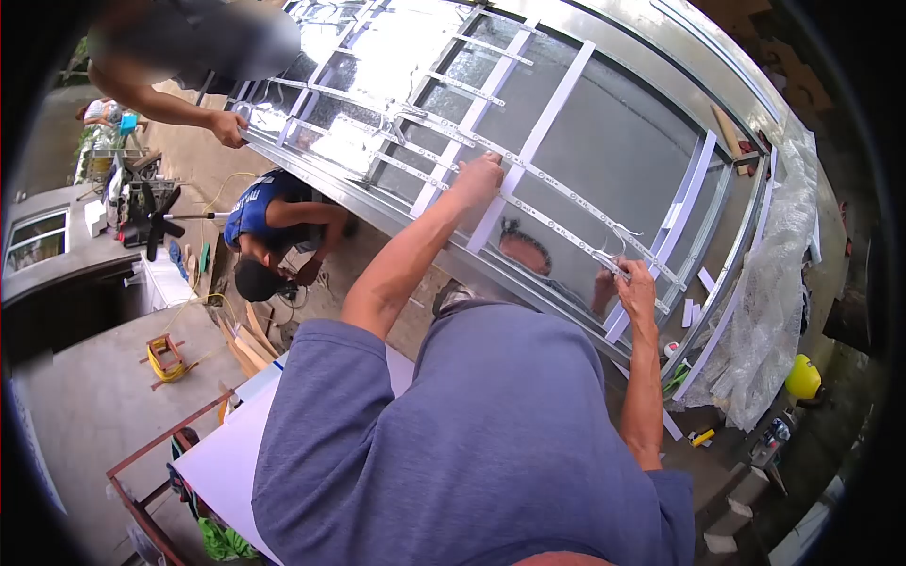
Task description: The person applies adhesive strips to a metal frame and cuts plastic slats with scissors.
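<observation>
A large metal-framed panel with a shiny backing lies in front of me, crossed by white flat bars. Long white LED strips with small modules run over the bars. My left hand is closed at a lower LED strip beside a white bar; its fingertips are partly hidden. Farther right, my right hand pinches the end part of an LED strip, close to loose wires. The panel's surface reflects a head and the right hand.
A co-worker's hand rests on the panel's far left edge. Another person in a blue top crouches below it. Bubble wrap hangs at the right, near a yellow helmet. A cable reel stands on the left floor.
</observation>
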